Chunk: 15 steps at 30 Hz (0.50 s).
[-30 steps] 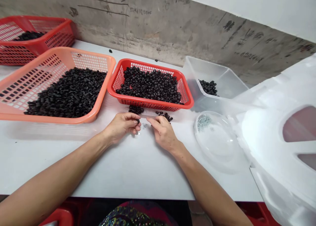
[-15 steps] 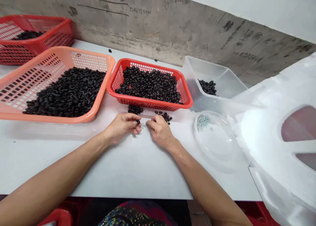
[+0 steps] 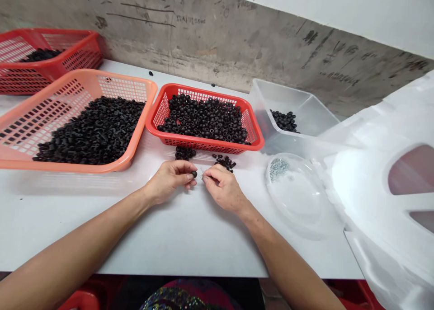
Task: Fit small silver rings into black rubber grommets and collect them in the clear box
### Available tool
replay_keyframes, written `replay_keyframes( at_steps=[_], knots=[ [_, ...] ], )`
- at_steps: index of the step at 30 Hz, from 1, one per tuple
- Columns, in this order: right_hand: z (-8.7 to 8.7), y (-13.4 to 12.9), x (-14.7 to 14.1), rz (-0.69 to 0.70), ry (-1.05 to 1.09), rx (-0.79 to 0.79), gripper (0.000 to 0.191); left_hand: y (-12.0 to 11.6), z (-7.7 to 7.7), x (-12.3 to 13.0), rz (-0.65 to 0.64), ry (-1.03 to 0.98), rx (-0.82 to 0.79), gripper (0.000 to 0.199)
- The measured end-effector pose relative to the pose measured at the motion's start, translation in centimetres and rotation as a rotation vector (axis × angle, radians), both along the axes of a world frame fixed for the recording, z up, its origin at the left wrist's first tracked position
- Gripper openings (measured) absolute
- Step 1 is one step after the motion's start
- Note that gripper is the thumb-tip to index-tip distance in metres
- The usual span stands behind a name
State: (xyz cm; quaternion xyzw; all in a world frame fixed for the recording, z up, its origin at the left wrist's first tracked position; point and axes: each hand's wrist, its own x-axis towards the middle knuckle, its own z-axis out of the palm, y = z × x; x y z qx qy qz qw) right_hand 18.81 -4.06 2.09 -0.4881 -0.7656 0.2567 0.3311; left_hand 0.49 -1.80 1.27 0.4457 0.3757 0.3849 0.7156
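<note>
Between its thumb and index finger, my left hand [image 3: 172, 180] holds a small round black piece [image 3: 194, 174]. My right hand [image 3: 224, 187] is pinched just to the right of it; whatever is between its fingertips is too small to make out. Tiny shiny bits [image 3: 200, 171] lie on the table between the hands. Beyond my left hand is a small pile of black rings [image 3: 185, 153], and beyond my right hand a pile of small black parts [image 3: 225, 161]. Behind both stands a red basket [image 3: 203, 145] of black round pieces.
An orange basket [image 3: 125, 158] of black parts stands left, with another red basket [image 3: 76, 57] behind it. At right are a clear bin [image 3: 267, 133] with black pieces, a clear round lid [image 3: 298, 192] holding tiny shiny bits, and a large white bag [image 3: 366, 165].
My right hand has risen slightly from the tiny bits, its fingertips now closer to the black piece. My left hand has shifted slightly right with that piece. The view has tilted a little.
</note>
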Motion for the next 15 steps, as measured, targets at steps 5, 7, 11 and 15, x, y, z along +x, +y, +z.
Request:
replay_keyframes(
  at_steps=[5, 7, 11, 15],
  knots=[
    [-0.09, -0.06, -0.32, 0.036, 0.003, 0.017, 0.013, -0.29, 0.56, 0.33, -0.016, 0.127, 0.073, 0.021],
    [-0.16, -0.08, -0.42, 0.021, 0.004, 0.0, 0.013, -0.42, 0.79, 0.46, -0.04, 0.157, 0.092, 0.02],
    [-0.37, -0.11, -0.45, -0.063, 0.014, -0.041, 0.003, -0.58, 0.71, 0.59, -0.068, 0.149, 0.084, 0.018],
    [-0.38, -0.15, -0.39, -0.068, 0.08, -0.091, 0.018, -0.48, 0.15, 0.58, -0.093, 0.077, 0.013, 0.021]
  ],
)
